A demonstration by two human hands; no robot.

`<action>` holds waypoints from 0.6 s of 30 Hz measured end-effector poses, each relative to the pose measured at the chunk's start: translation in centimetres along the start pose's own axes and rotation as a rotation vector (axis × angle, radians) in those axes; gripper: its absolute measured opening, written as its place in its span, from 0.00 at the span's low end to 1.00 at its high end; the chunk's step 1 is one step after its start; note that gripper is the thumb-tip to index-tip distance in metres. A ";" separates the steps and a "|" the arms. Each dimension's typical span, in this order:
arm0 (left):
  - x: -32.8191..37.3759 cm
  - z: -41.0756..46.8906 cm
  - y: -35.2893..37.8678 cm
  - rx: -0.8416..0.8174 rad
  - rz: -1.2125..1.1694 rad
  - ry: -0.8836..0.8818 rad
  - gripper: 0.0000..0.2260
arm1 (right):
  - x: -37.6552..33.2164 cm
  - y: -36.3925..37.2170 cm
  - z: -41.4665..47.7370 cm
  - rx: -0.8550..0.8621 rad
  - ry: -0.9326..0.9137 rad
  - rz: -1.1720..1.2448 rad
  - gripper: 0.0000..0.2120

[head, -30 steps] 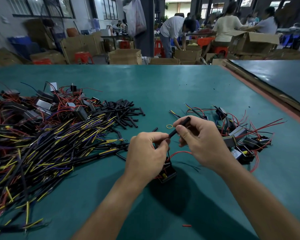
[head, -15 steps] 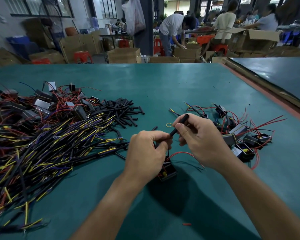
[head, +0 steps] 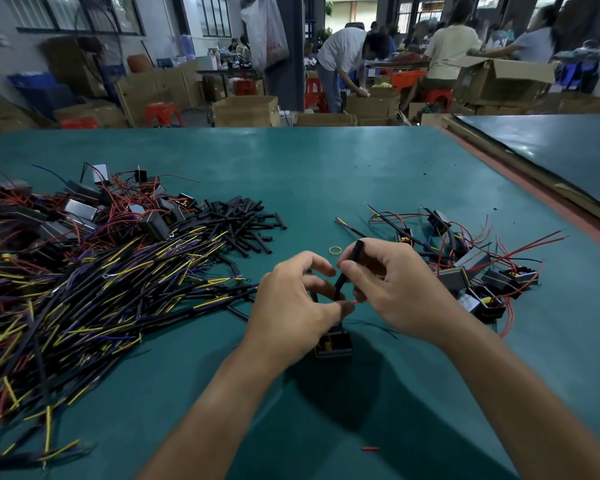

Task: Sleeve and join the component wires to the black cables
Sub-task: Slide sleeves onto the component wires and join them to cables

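Observation:
My right hand [head: 399, 289] pinches a black sleeve tube [head: 347, 268] that slants up between thumb and forefinger. My left hand [head: 293, 311] pinches the tube's lower end, where a short red wire tip [head: 353, 302] sticks out between the two hands. Below the hands a small black component [head: 334, 344] lies on the green table [head: 326, 174], partly hidden by my left hand. A big heap of black cables with yellow and purple ends [head: 94, 292] covers the left side. Loose black sleeve tubes [head: 243, 223] lie behind it.
A cluster of components with red wires [head: 478, 268] lies right of my hands. A yellow ring [head: 335, 250] lies just beyond them, a red wire scrap [head: 370, 448] near the front. More boxed components [head: 84, 209] sit at the far left. People and cardboard boxes [head: 245, 110] are behind the table.
The sleeve tube has turned steeper in my right hand. My left fingers have opened up and moved to its lower end, and a red wire tip now shows there.

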State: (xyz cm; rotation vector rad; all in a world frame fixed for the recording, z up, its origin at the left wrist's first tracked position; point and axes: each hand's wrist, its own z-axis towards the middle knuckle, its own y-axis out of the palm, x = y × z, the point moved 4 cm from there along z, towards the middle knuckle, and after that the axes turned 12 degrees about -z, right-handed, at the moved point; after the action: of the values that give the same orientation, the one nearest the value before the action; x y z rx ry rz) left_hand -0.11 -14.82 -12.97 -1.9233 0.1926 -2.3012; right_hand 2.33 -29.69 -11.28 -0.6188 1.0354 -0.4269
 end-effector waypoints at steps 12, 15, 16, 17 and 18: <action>0.0 -0.1 -0.1 -0.019 0.017 -0.076 0.15 | 0.3 -0.4 0.0 -0.014 0.021 -0.109 0.11; -0.1 0.1 -0.3 -0.027 0.013 -0.104 0.13 | 0.5 -0.3 0.0 -0.020 0.016 -0.123 0.11; -0.1 0.1 -0.3 -0.027 0.000 -0.108 0.13 | 0.5 -0.3 0.0 -0.026 0.013 -0.117 0.11; -0.1 0.1 -0.4 -0.025 -0.011 -0.106 0.13 | 0.5 -0.2 0.0 -0.034 0.011 -0.103 0.11; -0.1 0.1 -0.3 -0.024 -0.018 -0.101 0.13 | 0.5 -0.1 0.0 -0.043 0.011 -0.085 0.11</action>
State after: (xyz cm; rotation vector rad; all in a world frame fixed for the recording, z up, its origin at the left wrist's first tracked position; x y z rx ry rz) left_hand -0.03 -14.47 -12.99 -2.0552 0.1944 -2.2152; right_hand 2.57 -30.08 -11.50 -0.7010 1.0335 -0.4840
